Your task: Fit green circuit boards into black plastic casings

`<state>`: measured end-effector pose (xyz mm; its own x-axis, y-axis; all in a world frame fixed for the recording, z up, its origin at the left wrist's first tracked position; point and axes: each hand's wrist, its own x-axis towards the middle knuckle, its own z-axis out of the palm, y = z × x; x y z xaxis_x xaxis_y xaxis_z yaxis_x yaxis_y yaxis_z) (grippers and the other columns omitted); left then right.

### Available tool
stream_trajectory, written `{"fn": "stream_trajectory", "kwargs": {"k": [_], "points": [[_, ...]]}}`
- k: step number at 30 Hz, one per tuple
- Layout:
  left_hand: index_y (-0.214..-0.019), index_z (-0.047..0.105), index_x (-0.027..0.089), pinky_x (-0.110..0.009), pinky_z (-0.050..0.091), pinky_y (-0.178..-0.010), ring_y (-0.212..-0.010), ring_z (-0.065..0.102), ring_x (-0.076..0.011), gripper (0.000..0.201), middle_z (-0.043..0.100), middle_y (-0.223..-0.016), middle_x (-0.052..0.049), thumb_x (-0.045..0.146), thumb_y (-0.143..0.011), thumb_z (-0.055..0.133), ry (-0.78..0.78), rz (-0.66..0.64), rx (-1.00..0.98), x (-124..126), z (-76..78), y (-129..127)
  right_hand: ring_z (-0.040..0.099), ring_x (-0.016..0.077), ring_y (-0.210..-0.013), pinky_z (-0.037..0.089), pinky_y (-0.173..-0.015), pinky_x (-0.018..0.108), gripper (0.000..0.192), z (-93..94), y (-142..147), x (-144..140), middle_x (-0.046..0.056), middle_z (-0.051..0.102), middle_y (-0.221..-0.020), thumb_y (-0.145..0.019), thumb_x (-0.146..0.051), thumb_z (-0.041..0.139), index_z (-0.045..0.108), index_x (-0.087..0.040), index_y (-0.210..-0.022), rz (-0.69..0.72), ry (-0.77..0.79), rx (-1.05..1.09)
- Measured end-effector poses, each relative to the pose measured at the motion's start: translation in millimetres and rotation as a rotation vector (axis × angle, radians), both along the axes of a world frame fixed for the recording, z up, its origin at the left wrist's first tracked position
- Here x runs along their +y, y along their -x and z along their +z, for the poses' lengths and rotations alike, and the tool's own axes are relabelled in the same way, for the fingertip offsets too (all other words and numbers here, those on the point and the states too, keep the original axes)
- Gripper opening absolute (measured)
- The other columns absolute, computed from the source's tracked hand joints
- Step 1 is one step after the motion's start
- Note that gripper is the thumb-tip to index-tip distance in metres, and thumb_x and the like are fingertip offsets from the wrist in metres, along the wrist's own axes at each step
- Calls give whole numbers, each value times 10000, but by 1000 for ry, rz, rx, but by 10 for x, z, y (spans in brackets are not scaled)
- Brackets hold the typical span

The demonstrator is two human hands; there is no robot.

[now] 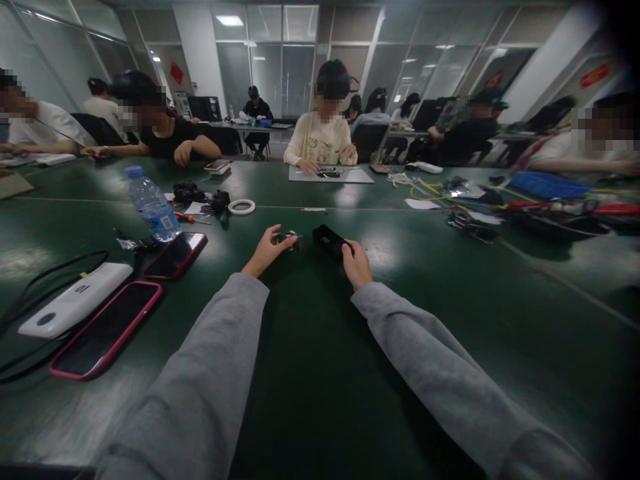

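In front of me, my left hand (270, 251) pinches a small electronic part (293, 239) with bits of green, white and blue; its exact kind is too small to make out. My right hand (357, 264) grips a black rectangular plastic case (329, 241) by its near right end. The case is tilted, and a light cut-out shows in it. A narrow gap lies between the part and the case. Both hands are over the green table (310, 373).
Left of my arms are a water bottle (153, 203), two red-edged phones (107, 330) (175, 256) and a white power bank (75, 300) with black cables. A tape roll (241, 207) and an orange screwdriver (193, 218) lie farther back. Wires and bags (550, 200) cover the right. Several people sit around.
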<state>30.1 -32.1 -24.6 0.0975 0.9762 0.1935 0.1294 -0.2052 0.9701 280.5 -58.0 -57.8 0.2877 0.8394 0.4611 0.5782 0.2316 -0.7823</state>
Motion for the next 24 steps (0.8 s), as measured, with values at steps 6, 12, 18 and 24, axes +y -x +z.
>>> {"fn": "stream_trajectory", "kwargs": {"k": [6, 12, 18, 24], "points": [[-1195, 559, 192, -356, 532, -869, -1048, 637, -223, 744, 656, -1144, -128, 758, -814, 262, 150, -89, -259, 42, 83, 148, 542, 261, -1047, 430, -952, 478, 543, 21, 42, -30, 120, 598, -1105, -891, -607, 387, 570, -174, -1163, 19, -5, -59], [-994, 616, 143, -392, 532, -901, -1044, 634, -257, 738, 680, -1047, -172, 764, -802, 267, 260, -122, -520, 36, 108, 192, 462, 315, -1156, 391, -993, 494, 718, 55, 91, -97, 180, 516, -1217, -771, -577, 614, 470, -103, -1290, 47, -4, -243], [-1051, 592, 148, -407, 528, -910, -1064, 615, -265, 649, 670, -1016, -166, 713, -795, 401, 191, -109, -459, 13, 92, 209, 516, 277, -1122, 427, -977, 458, 587, 114, 115, -132, 149, 542, -1205, -761, -350, 644, 475, -122, -1275, 160, -12, -232], [-1022, 608, 150, -418, 512, -907, -1028, 628, -272, 659, 681, -1000, -158, 723, -790, 377, 364, -194, -668, 45, 101, 186, 532, 243, -1108, 441, -972, 435, 583, 225, 205, -251, 90, 529, -1273, -804, -317, 614, 434, -201, -1346, 411, 8, -337]]}}
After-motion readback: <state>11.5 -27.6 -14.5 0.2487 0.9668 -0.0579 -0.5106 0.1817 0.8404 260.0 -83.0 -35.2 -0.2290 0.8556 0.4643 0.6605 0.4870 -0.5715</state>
